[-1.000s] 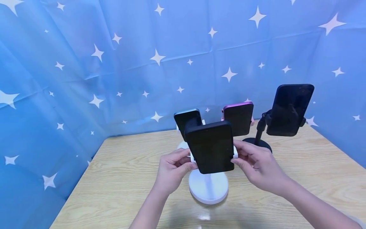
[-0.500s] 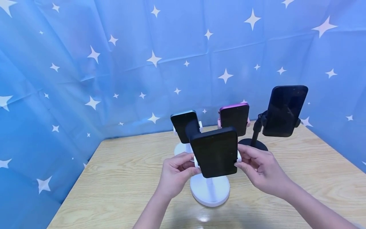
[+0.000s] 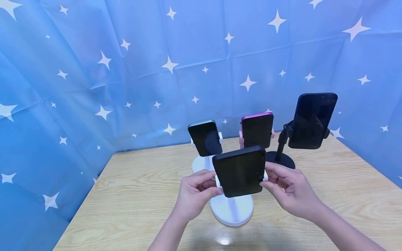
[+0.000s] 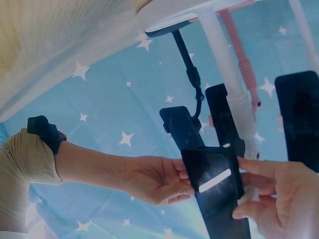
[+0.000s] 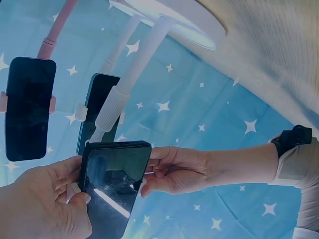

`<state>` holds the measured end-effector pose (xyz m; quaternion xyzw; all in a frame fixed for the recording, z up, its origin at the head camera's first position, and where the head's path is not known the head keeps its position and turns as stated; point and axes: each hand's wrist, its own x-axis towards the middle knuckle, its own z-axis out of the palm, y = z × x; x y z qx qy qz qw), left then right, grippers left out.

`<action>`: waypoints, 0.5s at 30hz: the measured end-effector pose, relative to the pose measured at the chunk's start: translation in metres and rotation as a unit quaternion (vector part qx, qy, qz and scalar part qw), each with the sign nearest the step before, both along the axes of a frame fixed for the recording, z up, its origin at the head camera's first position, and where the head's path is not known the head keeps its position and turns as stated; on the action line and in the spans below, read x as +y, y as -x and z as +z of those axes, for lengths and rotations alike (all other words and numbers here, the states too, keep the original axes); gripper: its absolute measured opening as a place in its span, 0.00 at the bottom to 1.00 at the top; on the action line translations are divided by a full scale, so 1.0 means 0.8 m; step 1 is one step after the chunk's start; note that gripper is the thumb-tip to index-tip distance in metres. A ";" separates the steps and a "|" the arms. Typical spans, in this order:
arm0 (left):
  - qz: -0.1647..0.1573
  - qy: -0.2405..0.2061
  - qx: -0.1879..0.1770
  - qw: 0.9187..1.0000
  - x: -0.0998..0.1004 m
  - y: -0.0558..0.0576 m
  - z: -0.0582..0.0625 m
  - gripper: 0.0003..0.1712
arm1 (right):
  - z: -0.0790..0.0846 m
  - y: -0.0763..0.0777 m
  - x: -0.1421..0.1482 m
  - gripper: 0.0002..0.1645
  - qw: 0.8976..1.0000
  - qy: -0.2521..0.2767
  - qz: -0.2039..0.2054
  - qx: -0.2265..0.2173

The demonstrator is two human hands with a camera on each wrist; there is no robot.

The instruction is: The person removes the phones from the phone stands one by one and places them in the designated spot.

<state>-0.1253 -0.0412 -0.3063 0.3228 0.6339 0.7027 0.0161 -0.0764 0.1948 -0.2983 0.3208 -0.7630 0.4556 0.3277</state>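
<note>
A black phone (image 3: 240,172) sits in the clamp of a white phone stand (image 3: 232,212), its dark screen toward me. My left hand (image 3: 194,195) pinches the white clamp arm at the phone's left side, thumb in front. On the opposite side, my right hand (image 3: 290,191) pinches the other clamp arm between thumb and fingers. The right wrist view shows the phone (image 5: 114,184) between both hands, with the stand's white ribbed pole (image 5: 132,69) behind it. From the left wrist, the left hand (image 4: 281,196) appears close up at the phone's edge.
Behind stand more phones in holders: a blue-edged phone (image 3: 205,138) on a white stand, a pink-edged phone (image 3: 258,129) on a pink one, and a black phone (image 3: 313,120) on a black stand at right. A blue star-patterned curtain (image 3: 141,76) backs the wooden table (image 3: 135,202).
The front phone's top edge has dropped in the view and its screen looks shorter as the clamp tilts. More of the blue-edged phone shows. Both hands keep their hold; the view shifted slightly.
</note>
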 end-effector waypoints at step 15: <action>-0.037 0.004 0.023 0.999 -0.005 0.005 0.001 0.21 | -0.003 -0.003 0.000 0.31 0.999 -0.014 -0.030 -0.007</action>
